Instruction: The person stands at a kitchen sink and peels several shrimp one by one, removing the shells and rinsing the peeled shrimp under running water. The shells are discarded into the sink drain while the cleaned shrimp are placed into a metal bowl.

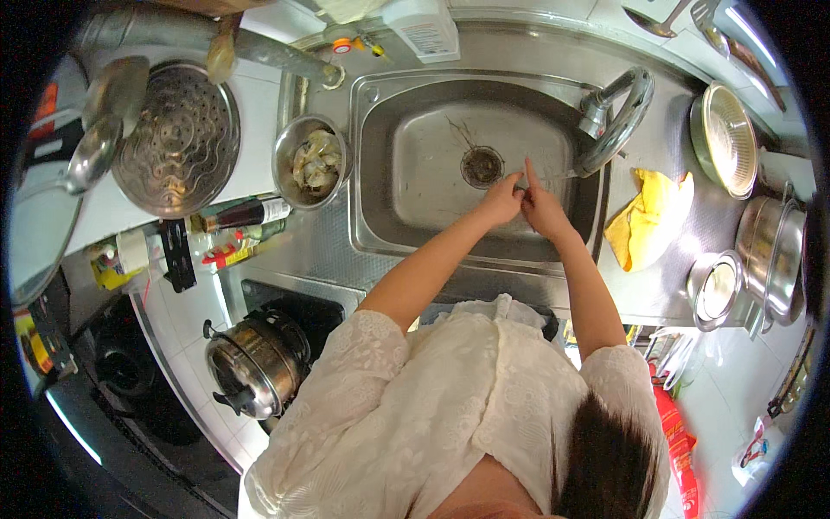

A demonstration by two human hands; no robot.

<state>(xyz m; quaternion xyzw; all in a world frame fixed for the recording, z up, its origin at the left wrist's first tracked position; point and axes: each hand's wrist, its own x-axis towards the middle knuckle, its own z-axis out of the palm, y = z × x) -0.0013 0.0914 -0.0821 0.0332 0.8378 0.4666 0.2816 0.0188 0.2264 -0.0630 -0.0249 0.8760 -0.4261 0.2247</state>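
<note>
Both hands are over the stainless steel sink point(421, 149), to the right of its drain strainer point(482, 167). My left hand point(504, 200) meets my right hand point(542, 209) at the fingers. The right index finger is stretched out towards the far side of the sink. Something small and dark shows between the hands; what it is cannot be told. A thin stream of water seems to come from the chrome faucet point(616, 123) at the right and reach the fingers. Thin dark strands lie in the sink beside the strainer.
Left of the sink stands a steel bowl point(279, 162) with pale, wet scraps. A yellow cloth point(648, 220) lies to the right, near a colander point(726, 139), steel bowls point(713, 292) and a pot point(771, 259). A lidded pot point(256, 370) sits at lower left.
</note>
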